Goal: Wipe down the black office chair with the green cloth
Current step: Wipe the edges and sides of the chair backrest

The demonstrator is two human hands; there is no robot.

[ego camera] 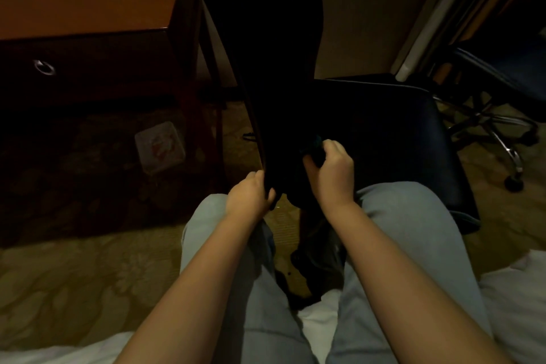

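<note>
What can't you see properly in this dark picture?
Head view:
- Crumpled green cloth: almost all of it is hidden inside the right hand grip. Only a small bit peeks out.
- Black padded office chair: the top of the backrest is cut off by the upper edge, and the base is lost in shadow.
- Pale square object, left of the chair: too dim and blurred to identify.
</note>
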